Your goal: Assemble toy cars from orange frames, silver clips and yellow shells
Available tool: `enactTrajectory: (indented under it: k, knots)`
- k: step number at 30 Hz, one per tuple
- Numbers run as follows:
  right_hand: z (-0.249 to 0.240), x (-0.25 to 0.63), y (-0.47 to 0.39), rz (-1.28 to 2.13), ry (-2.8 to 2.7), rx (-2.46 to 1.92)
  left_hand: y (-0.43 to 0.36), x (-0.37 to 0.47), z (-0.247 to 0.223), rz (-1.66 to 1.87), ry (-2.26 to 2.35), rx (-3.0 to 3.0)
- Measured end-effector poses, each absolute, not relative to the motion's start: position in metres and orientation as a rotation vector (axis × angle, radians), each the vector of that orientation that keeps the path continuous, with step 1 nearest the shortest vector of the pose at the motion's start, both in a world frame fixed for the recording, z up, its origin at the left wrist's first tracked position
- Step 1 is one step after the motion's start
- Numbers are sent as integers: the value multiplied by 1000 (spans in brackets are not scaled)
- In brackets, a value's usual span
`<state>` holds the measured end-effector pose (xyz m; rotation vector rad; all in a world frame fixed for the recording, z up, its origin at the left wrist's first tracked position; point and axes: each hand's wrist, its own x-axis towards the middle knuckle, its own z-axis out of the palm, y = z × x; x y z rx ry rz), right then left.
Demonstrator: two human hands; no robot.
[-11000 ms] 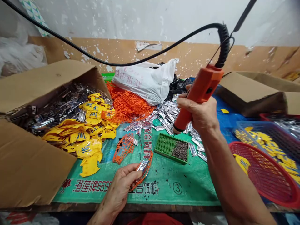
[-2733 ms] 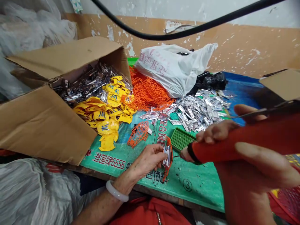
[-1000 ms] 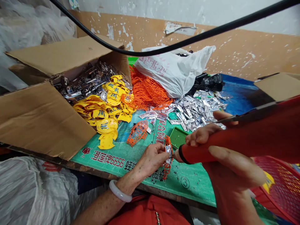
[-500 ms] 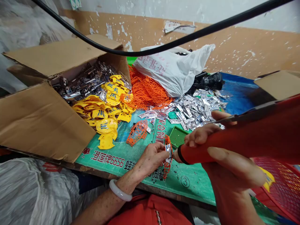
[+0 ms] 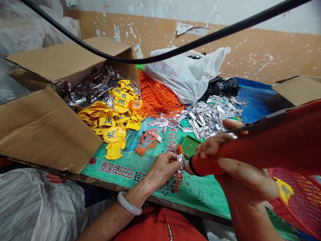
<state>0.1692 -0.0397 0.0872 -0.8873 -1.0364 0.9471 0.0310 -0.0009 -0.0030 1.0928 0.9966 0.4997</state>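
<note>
Our left grip (image 5: 162, 169) is pinching a silver plate (image 5: 180, 160) and an orange lattice frame (image 5: 179, 179) together over the green surface (image 5: 213, 201), near the green tray (image 5: 188, 146) — while our right grip (image 5: 237, 182) is clasping a red power driver (image 5: 253, 152), its nose pointing at the plate — and another frame (image 5: 147, 142) is lying leftward.

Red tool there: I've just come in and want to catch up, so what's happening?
A person's left hand pinches a silver strip and an orange frame together, above the green sheet. The right hand grips the red tool, its front end right at the strip. Another orange frame lies on the sheet; a green tray sits just beyond the hands.
</note>
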Motion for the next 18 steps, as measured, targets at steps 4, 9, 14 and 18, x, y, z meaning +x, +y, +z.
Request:
enactTrajectory:
  k: [4,9,14,18]
  knots:
    - [88,168,-40,941,-1040,-883,-2,30,-2,510,996,1098]
    - [90,167,-39,952,-1010,-874,-2,29,-1,506,1003,1107]
    - [90,167,-38,924,-1001,-891,-2,30,-3,513,1003,1114]
    - [89,167,-39,932,-994,-854,-4,31,-3,520,1014,1109]
